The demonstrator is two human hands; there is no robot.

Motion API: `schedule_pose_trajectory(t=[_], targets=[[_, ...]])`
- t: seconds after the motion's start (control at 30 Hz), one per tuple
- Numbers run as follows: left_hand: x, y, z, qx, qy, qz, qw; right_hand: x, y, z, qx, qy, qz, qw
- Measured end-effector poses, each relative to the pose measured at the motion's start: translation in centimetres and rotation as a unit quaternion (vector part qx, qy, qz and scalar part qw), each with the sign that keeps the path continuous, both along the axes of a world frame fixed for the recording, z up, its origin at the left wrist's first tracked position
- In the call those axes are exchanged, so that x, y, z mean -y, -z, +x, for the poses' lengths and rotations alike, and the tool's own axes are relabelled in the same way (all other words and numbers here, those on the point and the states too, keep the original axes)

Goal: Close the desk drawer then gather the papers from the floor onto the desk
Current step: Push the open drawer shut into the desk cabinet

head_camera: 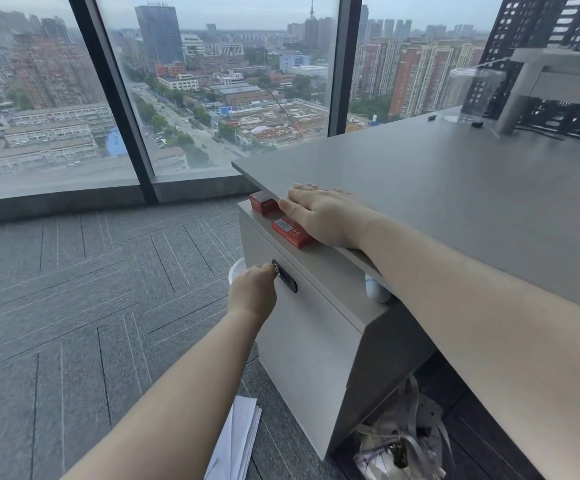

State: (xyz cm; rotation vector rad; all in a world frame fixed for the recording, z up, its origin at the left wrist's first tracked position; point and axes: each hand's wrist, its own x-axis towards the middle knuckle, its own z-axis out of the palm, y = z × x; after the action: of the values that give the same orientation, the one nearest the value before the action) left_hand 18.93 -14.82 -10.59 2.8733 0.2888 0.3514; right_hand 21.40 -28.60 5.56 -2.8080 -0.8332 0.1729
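Low in the centre of the frame, the left hand [252, 289] has its grip pinched shut on the small metal key or knob at the dark lock plate [285, 276] on the drawer [302, 327] front. The drawer stands pulled out from under the worktop [454, 188], its open top showing two red boxes [290, 232] and a white rounded object [378, 291] partly under the right forearm. The right hand [319, 213] lies flat with fingers spread, closed on nothing, palm pressed on the worktop's near edge at mid-frame.

To close it well, I would judge a straight push along the drawer's travel is wanted, toward the right of the frame, with the flat hand steadying the body. The forearm crossing the opening should lift clear first, or it may be caught between drawer front and worktop edge. Pushing with the palm on the panel would likely serve better than pulling at the little lock fitting.

Drawer and worktop share a matte, pale grey laminate with crisp square edges; the lock plate is a glossy black oblong. The red boxes look like smooth printed card. The papers [238, 441], thin white sheets loosely fanned, lie on the floor at the bottom centre, just beside the drawer's lower corner, on grey ribbed carpet [73, 289] tiles.
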Motion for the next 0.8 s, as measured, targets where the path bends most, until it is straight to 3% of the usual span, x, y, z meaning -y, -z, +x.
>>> schedule_pose_trajectory(t=[0.23, 0.63, 0.8], targets=[[-0.2, -0.5, 0.8, -0.026, -0.014, -0.110, 0.994, -0.1, 0.1, 0.0, 0.006, -0.002, -0.003, 1.000], [-0.8, -0.3, 0.8, -0.028, -0.001, -0.047, 0.999, 0.0, 0.1, 0.0, 0.010, -0.010, -0.014, 1.000], [-1.3, 0.3, 0.1, -0.018, -0.002, -0.104, 0.994, 0.0, -0.1, -0.4, 0.016, -0.009, -0.024, 1.000]])
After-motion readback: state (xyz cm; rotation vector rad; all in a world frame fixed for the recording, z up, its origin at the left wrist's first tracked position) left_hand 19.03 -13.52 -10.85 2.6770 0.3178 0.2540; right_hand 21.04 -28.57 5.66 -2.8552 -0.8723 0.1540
